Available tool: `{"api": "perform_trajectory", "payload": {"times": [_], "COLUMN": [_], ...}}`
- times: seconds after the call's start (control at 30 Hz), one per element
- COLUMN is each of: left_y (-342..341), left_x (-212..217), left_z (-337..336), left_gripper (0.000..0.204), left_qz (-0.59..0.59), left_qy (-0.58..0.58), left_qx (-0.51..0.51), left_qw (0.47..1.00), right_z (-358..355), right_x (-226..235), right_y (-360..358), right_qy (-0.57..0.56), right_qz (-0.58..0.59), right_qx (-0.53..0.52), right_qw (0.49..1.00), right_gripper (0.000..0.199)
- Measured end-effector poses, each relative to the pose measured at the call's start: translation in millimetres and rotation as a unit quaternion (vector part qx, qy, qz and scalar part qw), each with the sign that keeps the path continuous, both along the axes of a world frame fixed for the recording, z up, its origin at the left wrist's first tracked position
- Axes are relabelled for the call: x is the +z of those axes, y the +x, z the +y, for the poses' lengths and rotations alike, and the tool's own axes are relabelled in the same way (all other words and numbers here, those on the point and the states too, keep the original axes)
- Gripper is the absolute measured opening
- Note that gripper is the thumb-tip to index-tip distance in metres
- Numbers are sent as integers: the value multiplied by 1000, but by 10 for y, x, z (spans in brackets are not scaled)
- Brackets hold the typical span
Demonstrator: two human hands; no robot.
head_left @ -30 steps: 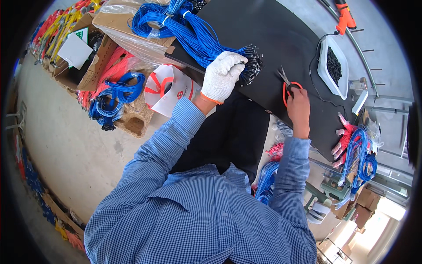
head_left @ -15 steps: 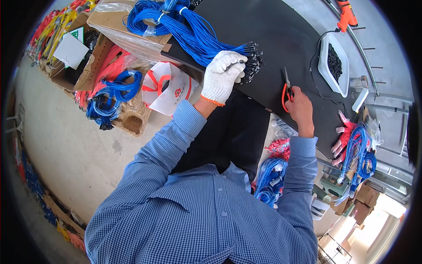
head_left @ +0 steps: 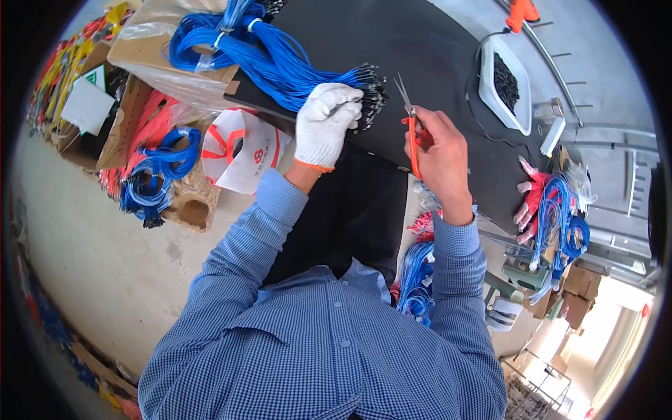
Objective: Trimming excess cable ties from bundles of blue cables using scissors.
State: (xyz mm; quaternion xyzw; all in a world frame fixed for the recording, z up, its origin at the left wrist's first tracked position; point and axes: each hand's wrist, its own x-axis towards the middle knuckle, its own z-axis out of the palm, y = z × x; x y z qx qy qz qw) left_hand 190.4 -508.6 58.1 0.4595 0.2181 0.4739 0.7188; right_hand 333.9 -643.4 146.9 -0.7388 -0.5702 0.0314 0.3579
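A thick bundle of blue wires (head_left: 280,70) runs over the black table's near edge, its dark-tipped ends (head_left: 367,91) fanned out on the right. My left hand (head_left: 325,122), in a white knitted glove with an orange cuff, rests against the bundle beside those ends. Its fingers are curled and pinched together; whatever is between them is too small to make out. Bare, my right hand (head_left: 444,150) grips a pair of scissors (head_left: 411,129) by the orange handles. The slim metal blades point up and away over the table, apart from the wires.
At the table's right, a white tray (head_left: 488,84) holds black tubular pieces (head_left: 505,82), with an orange heat gun (head_left: 520,14) beyond. Cardboard boxes (head_left: 122,126), coiled blue wires (head_left: 171,150) and a white-and-red bag (head_left: 245,150) stand left. More wire bundles (head_left: 556,210) hang at right.
My right hand has lifted the scissors and brought them nearer to the left hand, blades now pointing further left. The view has shifted slightly. My left hand stays at the wire ends.
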Motion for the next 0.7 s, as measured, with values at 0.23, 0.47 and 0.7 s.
{"api": "perform_trajectory", "payload": {"times": [0.23,0.47,0.7], "left_y": [2,19,7], "left_x": [-36,-76,-85], "left_z": [7,10,15], "left_gripper": [17,18,16], "left_qz": [48,31,45], "left_qy": [37,56,76], "left_qx": [-2,19,20], "left_qw": [998,998,996], "right_z": [81,182,180], "right_x": [88,117,154], "right_y": [-126,-183,-180], "right_qy": [-57,-83,-102], "right_qz": [-233,-288,-304], "right_qx": [7,24,27], "right_qw": [971,954,947], "right_gripper": [37,36,35]}}
